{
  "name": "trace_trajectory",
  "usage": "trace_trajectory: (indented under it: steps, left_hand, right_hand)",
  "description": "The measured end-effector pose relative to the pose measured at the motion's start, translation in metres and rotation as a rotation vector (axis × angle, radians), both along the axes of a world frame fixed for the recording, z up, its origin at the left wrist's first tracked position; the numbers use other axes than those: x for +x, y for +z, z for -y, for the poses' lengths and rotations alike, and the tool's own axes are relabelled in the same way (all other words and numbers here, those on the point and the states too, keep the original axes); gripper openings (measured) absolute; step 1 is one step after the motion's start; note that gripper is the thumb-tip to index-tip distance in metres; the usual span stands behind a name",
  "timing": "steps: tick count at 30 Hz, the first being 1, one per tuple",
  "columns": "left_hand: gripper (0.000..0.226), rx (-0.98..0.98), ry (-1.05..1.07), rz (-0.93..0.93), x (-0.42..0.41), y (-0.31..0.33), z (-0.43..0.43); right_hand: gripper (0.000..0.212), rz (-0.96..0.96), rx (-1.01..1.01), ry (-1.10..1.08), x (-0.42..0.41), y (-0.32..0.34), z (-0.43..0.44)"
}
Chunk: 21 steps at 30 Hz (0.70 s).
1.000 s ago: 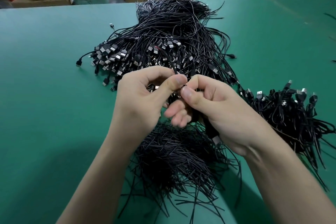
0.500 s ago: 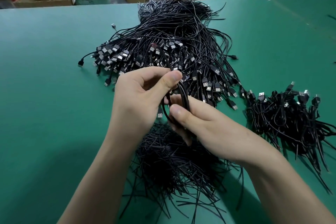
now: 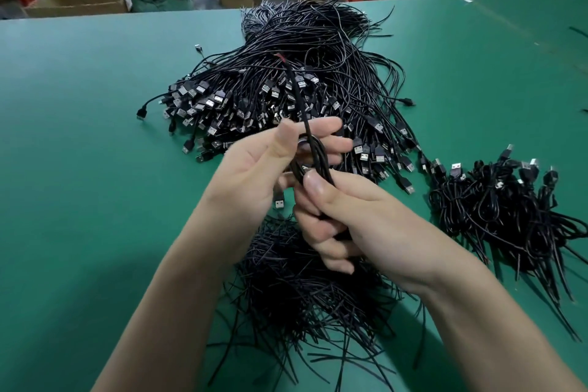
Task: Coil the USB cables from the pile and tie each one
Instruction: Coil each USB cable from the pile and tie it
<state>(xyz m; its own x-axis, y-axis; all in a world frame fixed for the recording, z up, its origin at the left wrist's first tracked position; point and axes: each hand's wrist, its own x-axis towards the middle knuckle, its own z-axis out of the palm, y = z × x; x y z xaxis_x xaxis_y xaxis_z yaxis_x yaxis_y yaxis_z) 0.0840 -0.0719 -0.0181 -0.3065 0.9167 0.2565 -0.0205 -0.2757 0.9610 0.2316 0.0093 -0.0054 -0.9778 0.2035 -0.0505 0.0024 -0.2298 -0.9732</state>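
Right hand (image 3: pixel 366 223) pinches the cable coil (image 3: pixel 315 156) low down, left hand (image 3: pixel 264 169) flat-fingered against the loops (tail trails over the pile (image 3: pixel 286 73) by the table (image 3: pixel 95 105)'s far edge).

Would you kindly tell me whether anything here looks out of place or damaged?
Only a small thing: one plug sticks out on the green table, away from the main pile at its far left. Otherwise nothing looks damaged or spilled.

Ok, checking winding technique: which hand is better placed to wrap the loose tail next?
Probably left: the left hand is open at the top of the coil, where the loose tail leaves; the right hand grips the coil.
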Motion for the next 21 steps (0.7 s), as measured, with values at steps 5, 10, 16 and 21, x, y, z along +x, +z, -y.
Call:
trace_trajectory:
  steps: [5,10,16,21]
  left_hand:
    - [0.041,0.034,-0.194,-0.003,-0.003,-0.003,0.002]
    - [0.022,0.088,-0.022,-0.069,0.001,0.000,0.000]
    - [0.021,0.176,0.169,-0.121,0.013,0.000,-0.006]
    - [0.023,0.245,0.372,-0.178,0.010,0.003,-0.006]
  right_hand:
    - [0.030,-0.078,-0.278,0.170,0.005,0.005,-0.007]
    - [0.034,-0.058,-0.226,0.132,0.003,0.001,-0.009]
    - [0.036,-0.048,-0.154,-0.047,-0.001,-0.005,-0.013]
    - [0.064,0.128,0.269,-0.237,-0.002,-0.011,-0.016]
